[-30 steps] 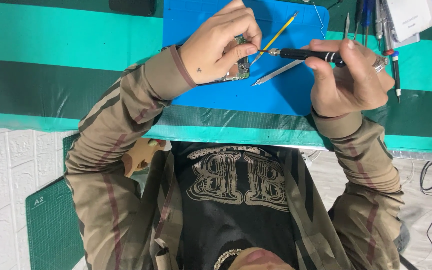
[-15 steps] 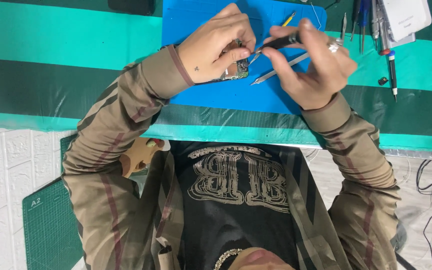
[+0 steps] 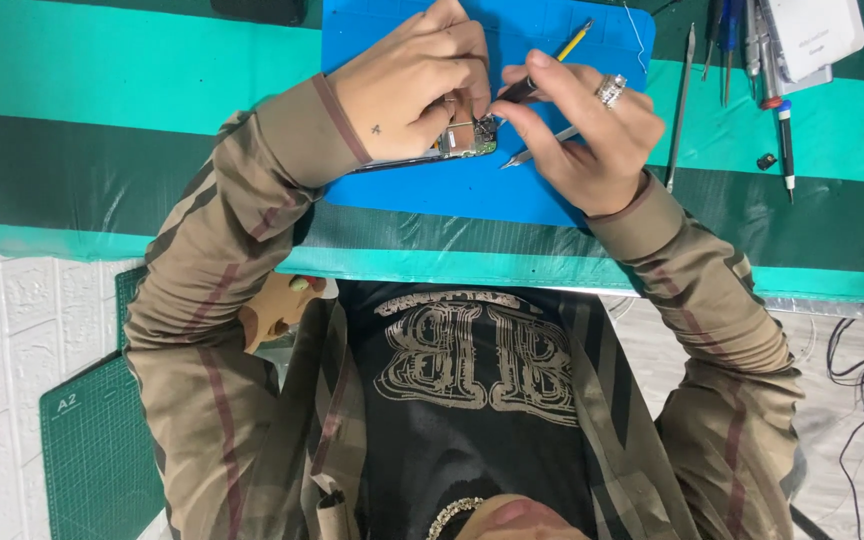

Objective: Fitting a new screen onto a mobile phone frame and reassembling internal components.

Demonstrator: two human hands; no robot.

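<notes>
Opened phone with bare green circuit board lies on the blue rubber mat, pinned under the left hand. Right hand pinches a slim black screwdriver, tip at the board.

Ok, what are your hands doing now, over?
Left hand pinning opened phone on blue mat. Right hand holds dark tool, tip at circuit board. Nothing blocking.

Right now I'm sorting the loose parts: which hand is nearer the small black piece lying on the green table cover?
Right. The right hand works at the blue mat, with the small black piece off to its outer side; the left hand lies farther, beyond the right hand.
</notes>
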